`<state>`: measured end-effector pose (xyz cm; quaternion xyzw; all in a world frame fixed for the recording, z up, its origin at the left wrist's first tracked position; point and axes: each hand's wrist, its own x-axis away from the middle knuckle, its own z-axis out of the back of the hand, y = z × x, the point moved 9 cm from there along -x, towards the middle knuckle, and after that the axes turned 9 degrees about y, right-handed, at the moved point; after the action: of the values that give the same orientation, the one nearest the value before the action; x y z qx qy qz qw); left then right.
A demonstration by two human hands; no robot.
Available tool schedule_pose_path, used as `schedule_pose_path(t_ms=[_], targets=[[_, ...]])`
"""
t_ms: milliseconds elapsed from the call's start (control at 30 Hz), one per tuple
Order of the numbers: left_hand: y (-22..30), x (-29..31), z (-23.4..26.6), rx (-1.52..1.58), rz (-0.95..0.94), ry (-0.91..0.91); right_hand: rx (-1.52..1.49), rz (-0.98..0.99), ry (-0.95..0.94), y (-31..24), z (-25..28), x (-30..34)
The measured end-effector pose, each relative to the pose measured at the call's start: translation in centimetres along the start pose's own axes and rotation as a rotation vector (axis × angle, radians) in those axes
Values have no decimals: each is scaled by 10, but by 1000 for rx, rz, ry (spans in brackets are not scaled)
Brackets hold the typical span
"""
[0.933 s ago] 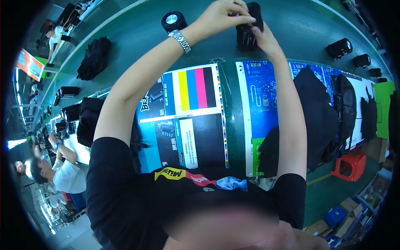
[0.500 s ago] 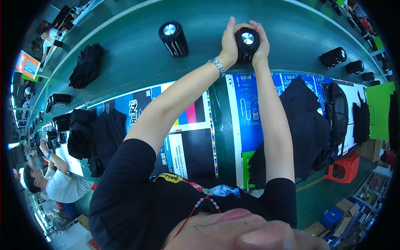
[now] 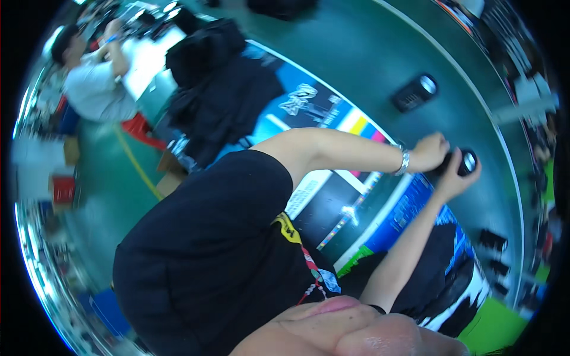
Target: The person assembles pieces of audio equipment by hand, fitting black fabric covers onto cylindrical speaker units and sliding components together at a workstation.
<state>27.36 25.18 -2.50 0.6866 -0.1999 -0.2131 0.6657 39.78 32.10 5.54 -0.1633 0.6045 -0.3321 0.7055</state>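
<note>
A black cylindrical speaker (image 3: 469, 161) with a shiny silver round end is held over the green bench at the right. My right hand (image 3: 456, 181) wraps its fingers around the side near the silver end. At the other side of the body, my left hand (image 3: 430, 152) is closed with curled fingers, a metal-link bracelet on its wrist. Blur hides exactly where the left fingertips touch. Farther off, a second black speaker (image 3: 414, 93) of the same kind lies or stands on the bench, beyond my left hand.
Printed sheets (image 3: 332, 204) cover the near bench. Black cloth pieces (image 3: 219, 89) are heaped left; more black cloth (image 3: 409, 267) lies under my right forearm. Several black speakers (image 3: 493, 240) stand at the right. A co-worker (image 3: 98, 89) in a white shirt sits upper left, by a red stool (image 3: 142, 130).
The whole view has swung round, so the bench now runs down to the right. My hands and the speaker appear lower and farther right. The left fingers, earlier straighter, are curled.
</note>
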Motion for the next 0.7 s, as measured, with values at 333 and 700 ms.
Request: schedule_pose_path(t_ms=[333, 700], targets=[[110, 115, 347, -1149, -660, 340, 53, -79, -56, 29, 4, -25], [83, 125, 421, -868, -525, 498, -391, 77, -123, -174, -14, 93]])
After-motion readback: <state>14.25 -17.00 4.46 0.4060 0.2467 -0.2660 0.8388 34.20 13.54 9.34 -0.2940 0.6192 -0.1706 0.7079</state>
